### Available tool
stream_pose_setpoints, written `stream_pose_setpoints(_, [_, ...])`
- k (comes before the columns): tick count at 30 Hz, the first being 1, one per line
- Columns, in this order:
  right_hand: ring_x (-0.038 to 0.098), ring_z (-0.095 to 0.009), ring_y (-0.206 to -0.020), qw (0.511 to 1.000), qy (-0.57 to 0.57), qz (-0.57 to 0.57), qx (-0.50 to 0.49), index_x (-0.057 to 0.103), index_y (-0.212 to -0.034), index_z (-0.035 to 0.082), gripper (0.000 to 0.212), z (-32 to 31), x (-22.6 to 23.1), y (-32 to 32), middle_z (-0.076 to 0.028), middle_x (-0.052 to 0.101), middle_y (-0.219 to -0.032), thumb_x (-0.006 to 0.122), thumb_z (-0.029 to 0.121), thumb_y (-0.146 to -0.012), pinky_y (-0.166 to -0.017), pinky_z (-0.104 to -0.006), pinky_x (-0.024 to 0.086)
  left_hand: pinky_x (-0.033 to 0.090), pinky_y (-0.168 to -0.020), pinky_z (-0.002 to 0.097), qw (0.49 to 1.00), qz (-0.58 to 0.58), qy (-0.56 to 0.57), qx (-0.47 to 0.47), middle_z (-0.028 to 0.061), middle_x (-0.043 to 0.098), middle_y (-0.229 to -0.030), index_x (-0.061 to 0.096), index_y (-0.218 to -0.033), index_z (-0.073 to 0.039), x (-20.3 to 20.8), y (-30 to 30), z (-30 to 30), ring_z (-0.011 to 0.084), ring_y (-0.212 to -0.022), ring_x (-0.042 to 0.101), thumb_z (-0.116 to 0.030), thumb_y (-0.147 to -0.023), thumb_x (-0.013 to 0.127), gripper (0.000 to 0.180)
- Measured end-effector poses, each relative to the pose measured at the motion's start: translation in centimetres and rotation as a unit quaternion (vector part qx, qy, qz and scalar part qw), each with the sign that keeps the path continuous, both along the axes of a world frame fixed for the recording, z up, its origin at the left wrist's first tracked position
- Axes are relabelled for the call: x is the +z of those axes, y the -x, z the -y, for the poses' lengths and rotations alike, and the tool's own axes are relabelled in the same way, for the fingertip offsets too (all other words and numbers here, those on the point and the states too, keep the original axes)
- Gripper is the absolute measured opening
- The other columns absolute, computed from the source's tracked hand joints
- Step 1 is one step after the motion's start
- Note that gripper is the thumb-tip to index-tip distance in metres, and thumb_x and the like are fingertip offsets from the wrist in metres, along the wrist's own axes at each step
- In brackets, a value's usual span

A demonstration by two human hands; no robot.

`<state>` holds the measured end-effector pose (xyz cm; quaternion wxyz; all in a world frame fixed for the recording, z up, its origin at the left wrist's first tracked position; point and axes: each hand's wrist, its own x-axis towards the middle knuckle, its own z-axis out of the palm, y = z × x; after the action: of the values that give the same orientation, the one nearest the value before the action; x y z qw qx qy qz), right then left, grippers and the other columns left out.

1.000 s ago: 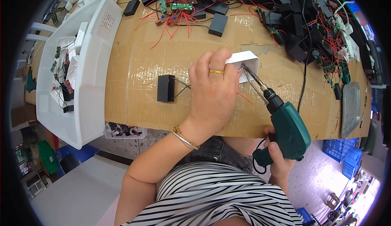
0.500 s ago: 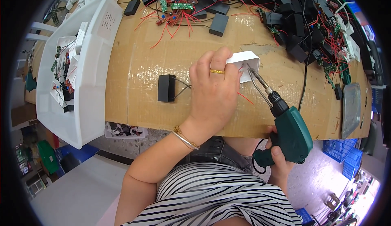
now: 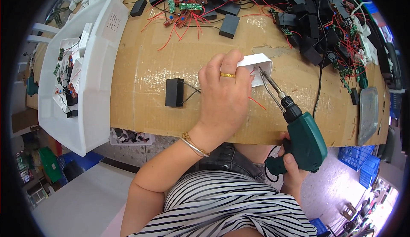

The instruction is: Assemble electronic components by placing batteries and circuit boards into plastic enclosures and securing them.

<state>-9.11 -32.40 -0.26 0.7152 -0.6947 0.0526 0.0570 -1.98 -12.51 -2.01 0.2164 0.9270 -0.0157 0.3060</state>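
My left hand (image 3: 225, 94) is closed around a small white plastic housing (image 3: 259, 59), its open side turned to the right. A red wire (image 3: 257, 103) sticks out beside the fingers. Fingers hide most of the housing and whatever wire they pinch. In my right hand (image 3: 292, 168) is a green soldering gun (image 3: 306, 141), held by its grip. The gun's metal tip reaches into the housing, close to the wire end there. Left of my left hand lies a black rectangular block (image 3: 174, 92), whose dark wires run under that hand.
A white bin (image 3: 96, 75) of circuit boards and white housings stands at the left. Black blocks (image 3: 229, 26), circuit boards (image 3: 191, 7) and red wires cover the far side. A black cord (image 3: 323, 66) and a clear tray (image 3: 368, 115) lie on the right of the cardboard-covered table (image 3: 145, 66).
The soldering gun has shifted very slightly, with its tip still inside the white housing. My left hand and the black block stay in place.
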Motion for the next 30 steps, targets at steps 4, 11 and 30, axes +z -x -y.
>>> stream_pose_setpoints(4, [0.055,-0.013,-0.071,1.000,-0.003,-0.007,-0.002,0.053,-0.119,-0.005,0.063,-0.19,-0.02,0.11,-0.016,0.062,-0.104,0.074,0.030,-0.071,-0.066,-0.0247,0.045,0.038,-0.088,0.0439,1.000,0.002,0.000,-0.001,0.0111,0.052,-0.114,0.056,-0.082,-0.004,-0.02,0.04,-0.04,0.0331,-0.105,0.047,-0.010,-0.076,0.071,0.017])
stream_pose_setpoints(11, [0.057,-0.014,-0.075,0.999,0.028,-0.025,0.016,0.052,-0.120,-0.004,0.058,-0.07,-0.12,0.18,-0.015,0.061,-0.104,0.072,0.026,-0.074,-0.069,-0.0260,0.046,0.037,-0.087,0.0447,1.000,-0.006,-0.015,-0.008,0.0107,0.047,-0.121,0.054,-0.086,-0.002,-0.34,0.06,-0.15,0.0308,-0.109,0.043,-0.012,-0.079,0.065,0.017])
stream_pose_setpoints(30, [0.056,-0.013,-0.082,0.998,0.011,-0.014,0.063,0.053,-0.119,-0.003,0.043,0.58,0.02,0.06,-0.009,0.061,-0.103,0.068,0.012,-0.081,-0.076,-0.0278,0.045,0.037,-0.085,0.0443,1.000,0.002,-0.018,-0.009,0.0109,0.047,-0.120,0.054,-0.085,-0.002,-0.48,0.08,-0.22,0.0303,-0.109,0.042,-0.014,-0.080,0.064,0.016])
